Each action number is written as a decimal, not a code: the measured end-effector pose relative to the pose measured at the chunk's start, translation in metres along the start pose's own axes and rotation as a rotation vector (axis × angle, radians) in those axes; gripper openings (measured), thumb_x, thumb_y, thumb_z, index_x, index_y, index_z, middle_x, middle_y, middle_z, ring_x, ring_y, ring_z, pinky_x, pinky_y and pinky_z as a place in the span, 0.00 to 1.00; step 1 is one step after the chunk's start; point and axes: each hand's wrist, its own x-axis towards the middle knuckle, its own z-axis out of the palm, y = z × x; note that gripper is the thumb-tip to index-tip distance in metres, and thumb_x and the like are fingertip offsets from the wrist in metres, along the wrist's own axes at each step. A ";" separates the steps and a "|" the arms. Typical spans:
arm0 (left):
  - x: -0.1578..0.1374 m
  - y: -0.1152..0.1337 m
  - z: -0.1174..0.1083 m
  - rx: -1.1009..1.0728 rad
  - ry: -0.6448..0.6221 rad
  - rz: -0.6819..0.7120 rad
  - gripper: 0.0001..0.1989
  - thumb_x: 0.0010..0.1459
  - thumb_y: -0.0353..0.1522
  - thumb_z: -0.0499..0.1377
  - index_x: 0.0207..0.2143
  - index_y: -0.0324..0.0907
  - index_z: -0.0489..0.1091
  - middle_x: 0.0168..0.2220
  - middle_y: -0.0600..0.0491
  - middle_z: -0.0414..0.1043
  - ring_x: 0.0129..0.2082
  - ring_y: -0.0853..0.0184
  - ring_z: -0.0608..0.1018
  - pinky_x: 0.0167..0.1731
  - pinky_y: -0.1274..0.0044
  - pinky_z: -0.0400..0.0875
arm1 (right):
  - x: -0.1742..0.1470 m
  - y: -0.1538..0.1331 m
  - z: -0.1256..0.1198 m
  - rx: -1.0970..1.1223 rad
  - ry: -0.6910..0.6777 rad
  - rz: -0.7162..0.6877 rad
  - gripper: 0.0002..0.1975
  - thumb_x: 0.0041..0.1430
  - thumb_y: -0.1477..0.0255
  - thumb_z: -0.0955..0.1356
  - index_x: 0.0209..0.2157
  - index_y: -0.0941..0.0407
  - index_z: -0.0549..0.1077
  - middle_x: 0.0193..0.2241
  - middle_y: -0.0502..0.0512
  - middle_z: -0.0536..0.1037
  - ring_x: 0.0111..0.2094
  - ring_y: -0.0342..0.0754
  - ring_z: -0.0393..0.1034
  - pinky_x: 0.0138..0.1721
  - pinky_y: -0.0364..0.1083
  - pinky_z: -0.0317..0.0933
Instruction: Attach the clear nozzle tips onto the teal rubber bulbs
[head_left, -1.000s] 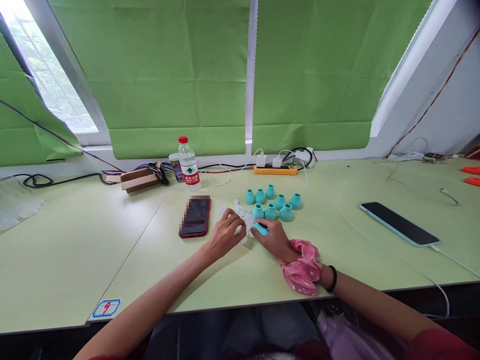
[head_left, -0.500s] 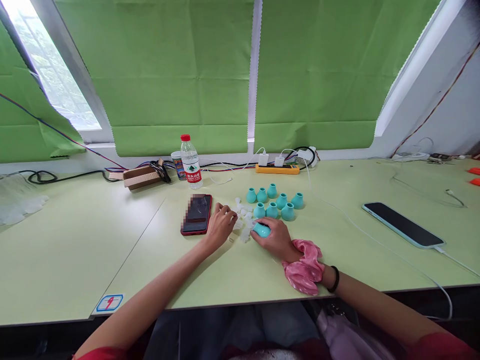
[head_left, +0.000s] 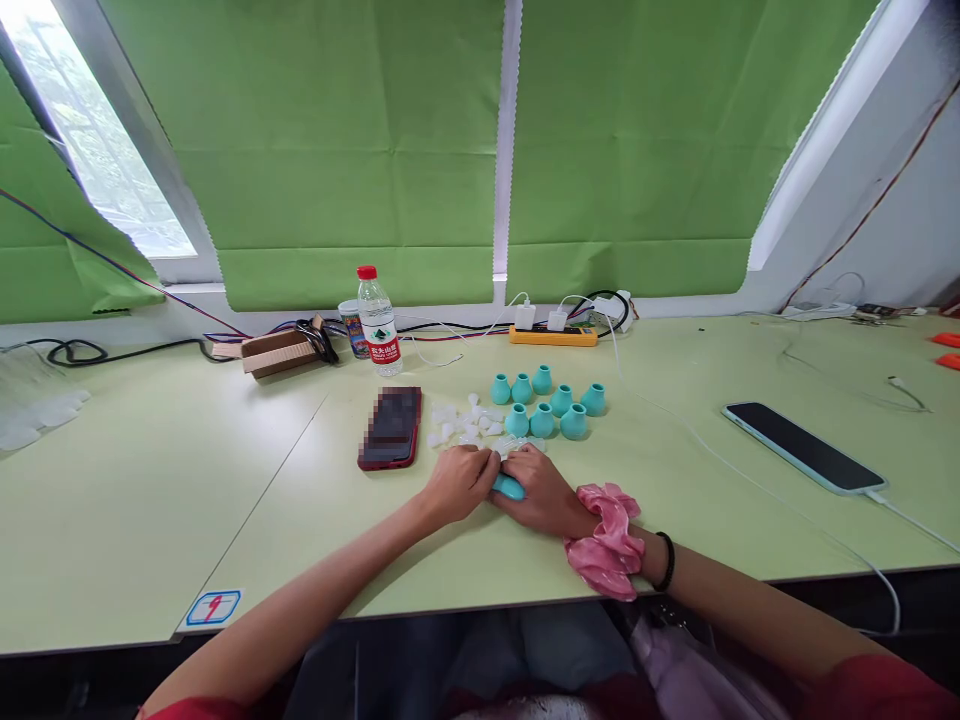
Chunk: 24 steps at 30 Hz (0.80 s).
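My right hand (head_left: 546, 492), with a pink scrunchie (head_left: 606, 540) at its wrist, is wrapped round a turquoise bulb-shaped piece (head_left: 510, 487). My left hand (head_left: 461, 482) meets it at the bulb's left end, fingers curled and pressed together. What those left fingers hold is hidden. Just beyond both hands lie several small translucent white plastic pieces (head_left: 469, 422), loosely scattered. Several more turquoise bulb-shaped pieces (head_left: 542, 421) with open necks stand upright behind and to the right of them.
A phone in a red case (head_left: 391, 428) lies left of the pieces. Behind it stand a water bottle (head_left: 380, 325) and a cup (head_left: 353, 330), beside a small cardboard box (head_left: 279, 353). An orange power strip (head_left: 553, 337) sits at the back. Another phone (head_left: 802, 447) charges at right.
My left hand has moved right and nearer, from the translucent pieces to the held bulb. My right hand has drawn the bulb slightly towards me; the two hands now touch.
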 end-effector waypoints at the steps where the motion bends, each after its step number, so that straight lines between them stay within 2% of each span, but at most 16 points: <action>1: 0.001 -0.001 0.001 -0.027 -0.021 -0.008 0.20 0.57 0.33 0.40 0.15 0.38 0.56 0.14 0.56 0.54 0.16 0.74 0.58 0.21 0.79 0.51 | 0.000 0.000 -0.001 0.006 -0.015 -0.024 0.12 0.51 0.65 0.62 0.21 0.58 0.65 0.19 0.53 0.70 0.25 0.45 0.63 0.30 0.46 0.53; 5: 0.002 -0.002 -0.001 -0.193 -0.021 -0.030 0.20 0.55 0.33 0.40 0.11 0.39 0.46 0.12 0.59 0.45 0.14 0.77 0.52 0.19 0.79 0.47 | 0.001 -0.001 -0.004 0.039 -0.026 -0.093 0.12 0.53 0.64 0.60 0.24 0.58 0.65 0.21 0.53 0.70 0.27 0.45 0.62 0.32 0.47 0.53; 8: 0.003 -0.002 -0.001 -0.357 0.002 -0.095 0.20 0.54 0.34 0.41 0.11 0.39 0.42 0.12 0.60 0.40 0.14 0.78 0.49 0.18 0.80 0.45 | 0.000 -0.002 -0.004 0.035 0.004 -0.117 0.13 0.54 0.64 0.59 0.24 0.58 0.64 0.20 0.52 0.69 0.27 0.44 0.61 0.32 0.47 0.53; 12: 0.006 -0.008 0.005 -0.609 -0.048 -0.183 0.20 0.52 0.37 0.43 0.11 0.40 0.43 0.12 0.60 0.41 0.14 0.78 0.48 0.16 0.81 0.44 | 0.000 -0.002 -0.005 0.031 0.035 -0.134 0.11 0.55 0.66 0.60 0.24 0.58 0.64 0.20 0.52 0.68 0.27 0.44 0.60 0.31 0.46 0.55; 16: 0.008 -0.015 0.006 -0.802 -0.054 -0.361 0.18 0.53 0.37 0.38 0.13 0.41 0.45 0.12 0.60 0.44 0.13 0.77 0.51 0.14 0.81 0.47 | 0.003 -0.002 -0.012 0.044 0.095 -0.197 0.06 0.53 0.70 0.61 0.28 0.58 0.64 0.24 0.53 0.69 0.30 0.46 0.61 0.32 0.46 0.57; 18: 0.008 -0.017 0.003 -0.677 0.055 -0.386 0.20 0.55 0.37 0.35 0.14 0.41 0.48 0.12 0.59 0.46 0.13 0.75 0.53 0.15 0.80 0.50 | 0.004 -0.001 -0.018 0.063 0.173 -0.180 0.04 0.52 0.72 0.62 0.30 0.58 0.64 0.25 0.53 0.70 0.31 0.46 0.61 0.33 0.46 0.58; 21: 0.007 -0.017 -0.003 -0.228 0.198 -0.184 0.20 0.57 0.37 0.36 0.17 0.39 0.55 0.18 0.55 0.55 0.21 0.71 0.60 0.23 0.78 0.57 | 0.006 0.007 -0.029 0.055 0.284 -0.172 0.06 0.50 0.72 0.64 0.32 0.57 0.64 0.26 0.53 0.69 0.31 0.46 0.61 0.32 0.47 0.58; 24: 0.006 -0.018 -0.002 0.124 0.214 -0.022 0.16 0.58 0.35 0.40 0.26 0.39 0.61 0.30 0.50 0.61 0.35 0.65 0.62 0.35 0.72 0.59 | 0.006 0.024 -0.046 0.000 0.425 -0.140 0.06 0.49 0.71 0.64 0.32 0.57 0.65 0.28 0.55 0.68 0.31 0.47 0.62 0.32 0.48 0.59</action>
